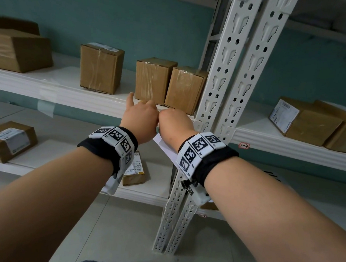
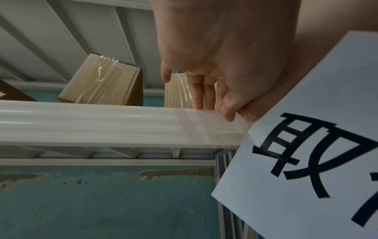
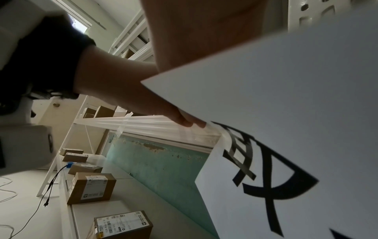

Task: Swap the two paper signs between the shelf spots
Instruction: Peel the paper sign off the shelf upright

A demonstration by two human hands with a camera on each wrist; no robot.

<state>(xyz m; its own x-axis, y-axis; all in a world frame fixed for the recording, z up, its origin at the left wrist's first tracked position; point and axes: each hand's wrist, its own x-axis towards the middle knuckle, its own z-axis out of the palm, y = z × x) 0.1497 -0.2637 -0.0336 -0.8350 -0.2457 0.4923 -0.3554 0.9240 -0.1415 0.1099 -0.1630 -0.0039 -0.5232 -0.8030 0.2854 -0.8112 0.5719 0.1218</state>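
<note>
Both hands are up at the front edge of the shelf (image 1: 73, 96), knuckles nearly touching, just left of the white post (image 1: 216, 97).

The left hand (image 1: 141, 118) has its index finger stuck out straight and upward; the other fingers are curled down onto the shelf lip. From the left wrist view, the fingertips (image 2: 202, 98) and thumb press on a strip of clear tape (image 2: 196, 124) that runs down over the lip, right at the sign's top corner. Fingers bent and pressing, closing on the tape's upper end.

The right hand (image 1: 175, 123) sits just beside it, against the same lip. Its fingers are hidden behind the back of the hand and, from below, behind the paper, so I cannot tell whether they are apart or clamped on anything.

The sign (image 2: 306, 145), a white sheet with a big black character, hangs tilted below both hands, its top corner at the shelf edge under the tape. From the head view only a sliver of it (image 1: 165, 148) shows between the wrists.

Just beyond the hands stand two brown boxes (image 1: 153, 80) side by side on the shelf, and a third (image 1: 101, 68) further left. A small red-edged label (image 1: 244, 145) reading 2-4 sits on the next bay's edge, right of the right wrist.
</note>
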